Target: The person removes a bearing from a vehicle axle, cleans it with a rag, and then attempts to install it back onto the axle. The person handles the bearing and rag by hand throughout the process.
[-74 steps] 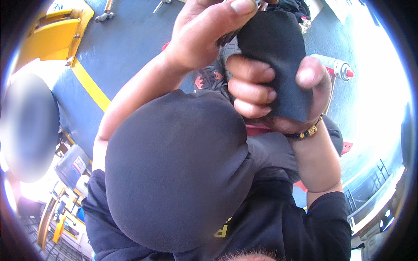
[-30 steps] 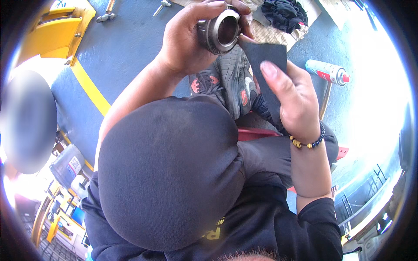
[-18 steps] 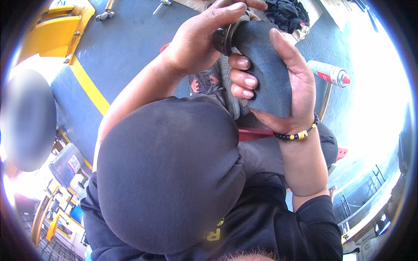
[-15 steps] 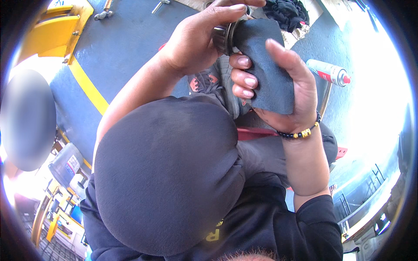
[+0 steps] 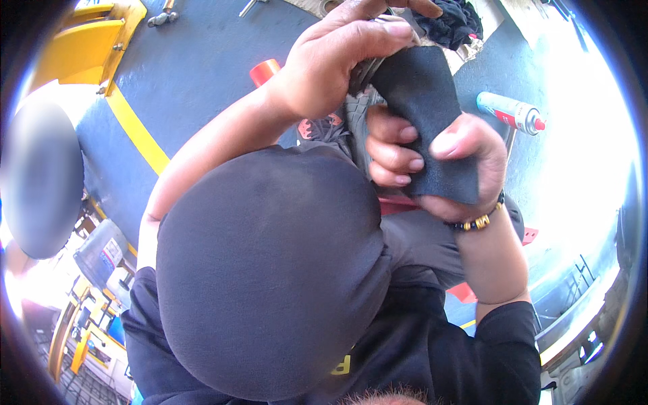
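Note:
My left hand, at the upper middle, is closed around a dark metal ring-shaped part, mostly hidden by the fingers and the sheet. My right hand grips a flexible matte black sheet that looks like sandpaper. Its thumb presses on the sheet's face, and the curled fingers hold the near-left edge. The sheet's far end lies against the metal part, under my left thumb. A beaded bracelet circles my right wrist. Below the hands bulges dark cloth, seemingly over my raised knee.
A spray can with a red nozzle is on the blue floor to the right. Dark crumpled cloth lies at the far side. An orange-red cylinder, a hammer and yellow equipment are on the left.
Both hands have shifted right, with the right hand also coming nearer to me. The sheet moved along with it. My right thumb has come down onto the sheet; the orange-red cylinder shows more.

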